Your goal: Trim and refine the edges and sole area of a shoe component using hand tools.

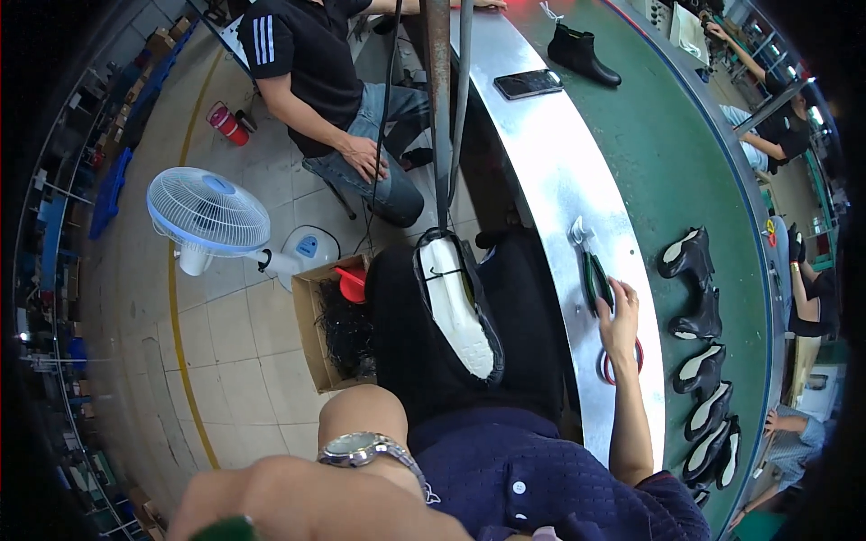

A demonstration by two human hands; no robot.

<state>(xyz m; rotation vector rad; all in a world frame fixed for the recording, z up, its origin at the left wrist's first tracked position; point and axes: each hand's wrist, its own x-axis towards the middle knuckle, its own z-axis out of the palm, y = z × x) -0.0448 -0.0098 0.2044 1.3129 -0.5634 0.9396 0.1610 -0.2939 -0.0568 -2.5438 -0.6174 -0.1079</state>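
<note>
A black shoe upper with a white insole facing up [458, 316] lies across my lap, its upper end at the foot of a rusty post. My right hand [620, 325] is over the metal bench top with its fingers closed round the handle ends of dark green-handled pliers [591, 270], whose metal head rests on the bench. My left hand [298, 496] is raised close at the lower left, below a wristwatch [356, 448]. Its fingers curl, largely cut off by the edge. Something dark green [225, 530] shows at this hand, too cropped to name.
Beside my right wrist lies a red ring-shaped thing [640, 356]. A phone [528, 84] is farther up the metal bench [541, 162]. Several black shoes [699, 370] stand on the green belt [631, 162]. At my left are a carton of black scraps [311, 334], a fan [209, 209] and a seated person [316, 81].
</note>
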